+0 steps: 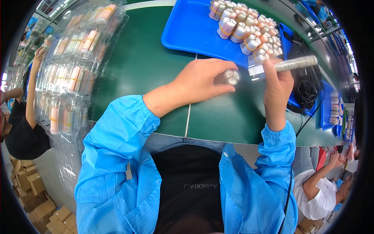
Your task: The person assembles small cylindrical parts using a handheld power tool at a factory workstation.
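Three taped cells (232, 77) sit clamped in the left hand (202, 80), likely stiff, smooth, best held around the sides; right hand (277, 87) grips a wrapped rod (296, 63)

A dark green work table (144, 66), divided by a pale seam, carries a blue tray (187, 33) at its far edge, loaded with banded bundles of small white cylinders (249, 29). At the left lies a stack of clear blister trays (72, 66) holding pink and white tubes. A black cable coil (307, 91) rests at right.
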Tool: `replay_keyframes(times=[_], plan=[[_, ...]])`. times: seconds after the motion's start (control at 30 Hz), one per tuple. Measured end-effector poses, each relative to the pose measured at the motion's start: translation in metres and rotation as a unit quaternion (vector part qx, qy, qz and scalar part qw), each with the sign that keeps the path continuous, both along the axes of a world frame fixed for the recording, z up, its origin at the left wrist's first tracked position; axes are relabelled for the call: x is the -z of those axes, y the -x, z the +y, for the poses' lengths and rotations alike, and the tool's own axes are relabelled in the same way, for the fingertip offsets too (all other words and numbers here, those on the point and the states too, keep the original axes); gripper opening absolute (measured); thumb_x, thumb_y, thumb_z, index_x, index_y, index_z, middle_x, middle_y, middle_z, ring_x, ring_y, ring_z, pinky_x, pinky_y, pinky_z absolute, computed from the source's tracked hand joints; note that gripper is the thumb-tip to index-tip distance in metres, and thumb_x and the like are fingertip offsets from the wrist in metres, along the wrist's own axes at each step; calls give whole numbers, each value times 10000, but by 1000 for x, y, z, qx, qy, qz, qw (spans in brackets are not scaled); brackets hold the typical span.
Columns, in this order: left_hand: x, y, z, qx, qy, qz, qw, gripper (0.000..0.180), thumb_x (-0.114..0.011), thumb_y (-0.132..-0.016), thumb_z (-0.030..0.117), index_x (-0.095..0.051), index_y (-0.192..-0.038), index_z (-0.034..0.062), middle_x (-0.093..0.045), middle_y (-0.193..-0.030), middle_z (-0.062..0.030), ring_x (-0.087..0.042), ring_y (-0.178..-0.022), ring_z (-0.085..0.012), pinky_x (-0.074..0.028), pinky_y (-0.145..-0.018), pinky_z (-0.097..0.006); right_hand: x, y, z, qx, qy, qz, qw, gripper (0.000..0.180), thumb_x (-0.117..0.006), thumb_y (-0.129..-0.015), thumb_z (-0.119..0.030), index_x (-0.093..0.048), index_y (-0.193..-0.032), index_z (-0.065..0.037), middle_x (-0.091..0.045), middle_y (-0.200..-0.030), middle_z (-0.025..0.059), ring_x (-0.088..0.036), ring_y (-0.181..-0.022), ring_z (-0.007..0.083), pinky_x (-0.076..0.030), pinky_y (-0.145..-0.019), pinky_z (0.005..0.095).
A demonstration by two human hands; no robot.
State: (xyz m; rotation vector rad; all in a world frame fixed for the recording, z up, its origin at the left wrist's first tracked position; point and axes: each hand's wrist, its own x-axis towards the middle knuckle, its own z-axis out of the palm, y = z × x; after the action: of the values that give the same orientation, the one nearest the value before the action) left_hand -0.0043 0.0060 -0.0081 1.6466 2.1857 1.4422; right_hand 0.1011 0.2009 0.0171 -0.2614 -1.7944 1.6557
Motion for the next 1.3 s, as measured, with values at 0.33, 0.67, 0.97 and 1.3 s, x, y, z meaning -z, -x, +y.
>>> replay_keyframes(times=[0.33,0.67,0.97,1.3], plan=[[-3,1,0,7,29,-37,999,483,-830,-789,185,-657,-1224,63,-716,-1088,-114,-699,-924,-248,-555,-805,-338,1,-1,-11,-38,-297,59,952,139,-797,-816,-19,-666,-864,-13,-661,-790,56,-622,-688,124,-475,-609,253],[-6,0,-2,37,60,-21,997,541,-794,-819,169,-594,-1309,58,-704,-1161,-127,-689,-1031,-307,-552,-862,-371,-5,-7,-13,-28,-271,-16,962,69,-735,-868,-6,-667,-875,-4,-668,-829,56,-635,-767,133,-489,-696,267],[-6,1,2,56,37,-75,995,637,-777,-823,111,-490,-1389,59,-660,-1257,-155,-670,-1114,-319,-537,-940,-383,2,1,-9,-25,-274,-39,961,161,-783,-856,-127,-690,-901,-3,-679,-775,61,-649,-663,141,-516,-591,263],[-13,11,-3,153,-47,-457,875,384,-648,-959,139,-528,-1319,76,-621,-1288,-134,-625,-1164,-254,-512,-995,-383,-3,-1,-3,33,-64,31,997,134,-752,-913,-112,-683,-952,-4,-655,-832,-1,-569,-716,40,-452,-638,195]])
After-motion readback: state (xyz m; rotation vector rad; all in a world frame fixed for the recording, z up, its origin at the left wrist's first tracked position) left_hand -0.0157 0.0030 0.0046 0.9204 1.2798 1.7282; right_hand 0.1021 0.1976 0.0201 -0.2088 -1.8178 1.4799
